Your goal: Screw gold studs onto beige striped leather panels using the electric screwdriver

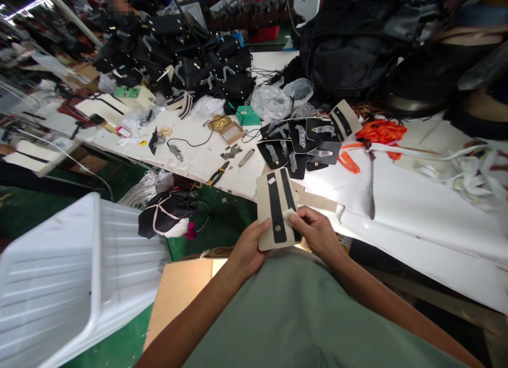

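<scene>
My left hand (250,247) grips the lower left corner of a beige panel (262,204), thumb on its face. Two black strips run along the panel, and a round metal snap sits near the lower end of the left one. A small white patch lies near that strip's upper end. At the panel's right edge, the fingers of my right hand (319,233) are pinched on a small pale piece (289,213); whether it is paper or fabric I cannot tell. The panel is tilted toward me in front of the table edge.
Black pieces with plastic-wrapped fittings (291,132) are piled on the white table (397,214), beside another beige panel (351,116). Pliers (217,174), metal bits (232,152) and a metal rod (372,188) lie there. A white bin (95,251) and a cardboard box (178,288) stand left.
</scene>
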Action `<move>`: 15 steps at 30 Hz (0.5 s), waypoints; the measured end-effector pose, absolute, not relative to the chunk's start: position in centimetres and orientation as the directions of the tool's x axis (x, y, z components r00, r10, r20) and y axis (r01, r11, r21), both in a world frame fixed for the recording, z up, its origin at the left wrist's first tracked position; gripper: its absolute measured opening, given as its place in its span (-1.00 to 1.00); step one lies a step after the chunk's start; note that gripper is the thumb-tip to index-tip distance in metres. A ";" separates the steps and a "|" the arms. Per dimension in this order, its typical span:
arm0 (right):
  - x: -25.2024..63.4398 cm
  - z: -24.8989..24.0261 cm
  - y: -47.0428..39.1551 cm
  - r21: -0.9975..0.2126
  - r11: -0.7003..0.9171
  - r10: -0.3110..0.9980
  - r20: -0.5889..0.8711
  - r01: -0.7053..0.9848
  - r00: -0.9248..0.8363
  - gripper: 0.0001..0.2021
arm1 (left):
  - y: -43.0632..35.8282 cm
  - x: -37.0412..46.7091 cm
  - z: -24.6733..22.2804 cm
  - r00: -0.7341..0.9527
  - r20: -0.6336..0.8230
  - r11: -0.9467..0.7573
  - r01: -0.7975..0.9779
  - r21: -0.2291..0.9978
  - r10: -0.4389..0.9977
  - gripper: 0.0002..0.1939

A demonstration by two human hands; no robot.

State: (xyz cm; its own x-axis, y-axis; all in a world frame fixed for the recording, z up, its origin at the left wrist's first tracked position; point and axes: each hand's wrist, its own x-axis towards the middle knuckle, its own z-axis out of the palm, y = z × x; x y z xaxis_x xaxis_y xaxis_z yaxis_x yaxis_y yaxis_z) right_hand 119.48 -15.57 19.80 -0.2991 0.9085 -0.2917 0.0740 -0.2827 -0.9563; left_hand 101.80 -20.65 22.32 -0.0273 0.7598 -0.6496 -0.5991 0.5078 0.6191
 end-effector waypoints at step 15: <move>120.9 21.1 -16.1 -0.945 -0.103 0.885 -0.229 0.309 -0.405 -0.59 | -20.1 102.8 21.6 -0.176 -0.465 0.388 -0.344 0.855 0.868 -0.50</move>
